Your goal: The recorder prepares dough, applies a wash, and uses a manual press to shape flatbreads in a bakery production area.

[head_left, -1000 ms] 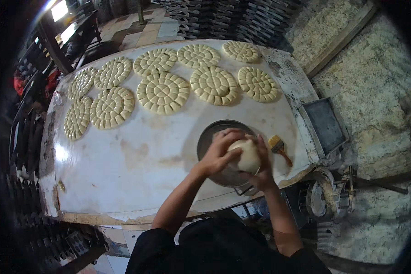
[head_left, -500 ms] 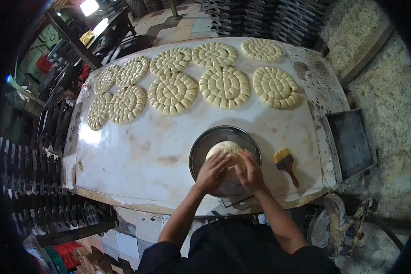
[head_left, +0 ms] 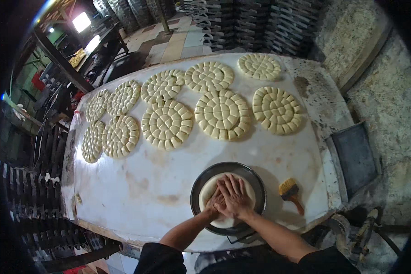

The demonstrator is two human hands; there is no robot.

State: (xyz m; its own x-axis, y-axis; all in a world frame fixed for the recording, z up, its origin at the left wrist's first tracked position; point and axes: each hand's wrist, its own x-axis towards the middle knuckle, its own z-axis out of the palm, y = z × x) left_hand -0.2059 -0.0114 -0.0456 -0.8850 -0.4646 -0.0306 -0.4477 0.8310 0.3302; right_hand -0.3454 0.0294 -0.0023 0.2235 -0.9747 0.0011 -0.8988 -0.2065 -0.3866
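A round dark metal pan point(head_left: 260, 187) sits near the front of the marble table, holding a thick, pale disc of dough point(head_left: 207, 187). My right hand point(head_left: 234, 195) lies flat on the dough with fingers outstretched, overlapping my left hand point(head_left: 214, 203), which also rests on it; the left fingers are mostly hidden. A brush point(head_left: 291, 194) with yellow bristles and a wooden handle lies to the pan's right.
Several scored spiral dough rounds point(head_left: 166, 124) cover the table's point(head_left: 128, 187) back half. A dark rectangular tray point(head_left: 354, 155) is at the right edge, beside a rough wall point(head_left: 388, 96). Dark stacked metal pieces point(head_left: 287, 27) stand behind the table and line the left side.
The ball of dough that both hands held over the pan now sits flattened and wider inside it. My hands have gone from cupping it to overlapping on top. The view has shifted slightly.
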